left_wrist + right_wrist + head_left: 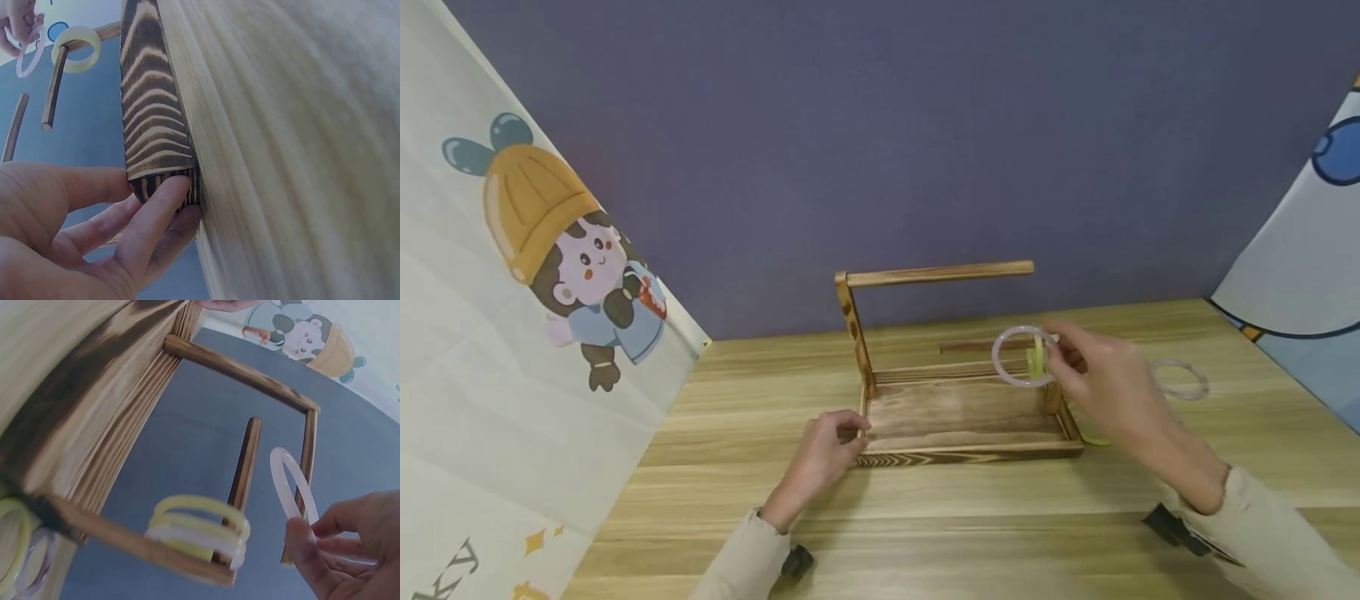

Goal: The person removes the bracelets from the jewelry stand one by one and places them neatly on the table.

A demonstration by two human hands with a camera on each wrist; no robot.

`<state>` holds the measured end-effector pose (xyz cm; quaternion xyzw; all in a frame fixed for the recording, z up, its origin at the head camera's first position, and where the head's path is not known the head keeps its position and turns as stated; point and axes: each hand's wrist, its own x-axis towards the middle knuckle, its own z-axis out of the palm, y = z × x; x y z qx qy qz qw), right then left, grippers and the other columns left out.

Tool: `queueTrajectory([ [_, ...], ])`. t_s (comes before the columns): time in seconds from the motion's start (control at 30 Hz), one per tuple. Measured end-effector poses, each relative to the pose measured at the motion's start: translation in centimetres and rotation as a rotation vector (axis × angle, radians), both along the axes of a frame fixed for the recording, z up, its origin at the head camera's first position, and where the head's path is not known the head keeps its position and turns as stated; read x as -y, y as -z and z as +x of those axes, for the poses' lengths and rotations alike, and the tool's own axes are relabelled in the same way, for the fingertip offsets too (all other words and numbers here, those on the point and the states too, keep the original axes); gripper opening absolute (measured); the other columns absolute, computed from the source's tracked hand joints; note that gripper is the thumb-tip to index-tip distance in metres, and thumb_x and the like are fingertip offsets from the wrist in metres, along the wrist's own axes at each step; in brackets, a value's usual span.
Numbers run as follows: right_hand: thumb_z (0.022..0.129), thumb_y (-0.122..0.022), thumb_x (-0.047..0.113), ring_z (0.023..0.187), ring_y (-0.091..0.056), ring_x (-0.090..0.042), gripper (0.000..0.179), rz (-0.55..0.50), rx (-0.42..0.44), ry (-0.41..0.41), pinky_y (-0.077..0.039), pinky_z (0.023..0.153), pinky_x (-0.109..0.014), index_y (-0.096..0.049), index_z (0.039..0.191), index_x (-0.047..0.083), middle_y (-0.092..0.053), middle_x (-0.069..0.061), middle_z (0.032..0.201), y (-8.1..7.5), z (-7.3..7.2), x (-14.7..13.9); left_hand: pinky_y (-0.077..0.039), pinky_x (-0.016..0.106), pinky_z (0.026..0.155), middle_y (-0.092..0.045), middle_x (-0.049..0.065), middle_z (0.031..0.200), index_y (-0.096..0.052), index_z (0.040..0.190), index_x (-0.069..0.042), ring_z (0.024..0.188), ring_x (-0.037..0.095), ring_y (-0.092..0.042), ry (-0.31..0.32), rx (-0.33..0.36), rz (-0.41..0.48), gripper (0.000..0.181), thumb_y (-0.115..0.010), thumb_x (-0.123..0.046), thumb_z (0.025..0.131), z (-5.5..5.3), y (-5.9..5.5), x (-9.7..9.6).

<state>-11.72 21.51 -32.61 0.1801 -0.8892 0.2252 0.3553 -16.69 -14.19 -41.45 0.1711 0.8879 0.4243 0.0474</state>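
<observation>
A wooden rack (955, 412) has a tray-like base and two posts, each with a sideways bar. At its front left corner my left hand (820, 454) holds the frame, with thumb and fingertips around the striped wood end (156, 125). My right hand (1112, 387) pinches a translucent pale pink ring (997, 357) between thumb and fingers, raised near the right post. In the right wrist view this ring (281, 484) overlaps the tall bar (308, 450). Yellow rings (194, 501) and a whitish ring (187, 536) hang around the lower bar (247, 459), close to its post.
On the table right of the rack lie a pale clear ring (1204, 387) and a yellow ring (1099, 442), partly hidden by my right hand. A dark blue panel (925, 150) stands behind the table (760, 392). Printed white sheets (475, 333) flank it.
</observation>
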Motion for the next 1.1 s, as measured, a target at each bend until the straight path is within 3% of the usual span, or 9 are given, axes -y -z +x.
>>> queueTrajectory([
  [0.33, 0.08, -0.069, -0.006, 0.056, -0.064, -0.016, 0.026, 0.0, -0.027, 0.059, -0.047, 0.05, -0.012, -0.071, 0.106, -0.001, -0.071, -0.007, 0.073, 0.8, 1.8, -3.3, -0.059, 0.025, 0.068, -0.071, 0.016, 0.107, -0.071, 0.106, 0.0, 0.1, 0.031, -0.068, 0.001, 0.002, -0.01, 0.017, -0.067, 0.002, 0.09, 0.1, 0.0, 0.4],
  [0.6, 0.078, -0.069, -0.011, 0.071, -0.049, 0.021, 0.029, -0.112, -0.078, 0.091, -0.044, 0.059, -0.002, -0.072, 0.105, -0.004, -0.071, -0.013, 0.075, 1.0, 2.7, -6.2, -0.059, 0.026, 0.069, -0.071, 0.016, 0.107, -0.071, 0.106, 0.0, 0.101, 0.032, -0.068, 0.004, 0.0, 0.003, 0.016, -0.067, 0.002, 0.091, 0.0, 0.0, 0.1],
  [0.73, 0.078, -0.068, -0.014, 0.071, -0.047, 0.025, 0.029, -0.147, -0.074, 0.098, -0.044, 0.059, 0.0, -0.071, 0.106, -0.007, -0.07, -0.017, 0.073, 1.8, 2.9, -7.8, -0.059, 0.026, 0.069, -0.071, 0.016, 0.107, -0.071, 0.106, -0.001, 0.101, 0.031, -0.068, -0.002, -0.002, -0.009, 0.016, -0.067, 0.001, 0.091, 0.0, -0.1, 0.2],
  [0.97, 0.088, -0.064, -0.011, 0.054, -0.051, 0.019, 0.027, -0.204, 0.161, 0.204, -0.044, 0.045, -0.008, -0.063, 0.116, -0.009, -0.068, -0.024, 0.074, 4.3, 3.9, -11.8, -0.06, 0.03, 0.071, -0.072, 0.015, 0.106, -0.072, 0.106, -0.002, 0.099, 0.03, -0.069, -0.002, -0.004, -0.019, 0.016, -0.068, 0.001, 0.09, 0.0, 0.1, 0.1],
  [1.1, 0.09, -0.063, -0.009, 0.05, -0.052, 0.016, 0.026, -0.223, 0.246, 0.271, -0.044, 0.042, -0.011, -0.061, 0.116, -0.012, -0.068, -0.028, 0.075, 6.0, 4.3, -14.1, -0.06, 0.033, 0.075, -0.072, 0.014, 0.106, -0.072, 0.105, -0.003, 0.099, 0.029, -0.069, -0.005, -0.018, -0.029, 0.015, -0.068, 0.001, 0.09, -0.1, 0.1, 0.1],
])
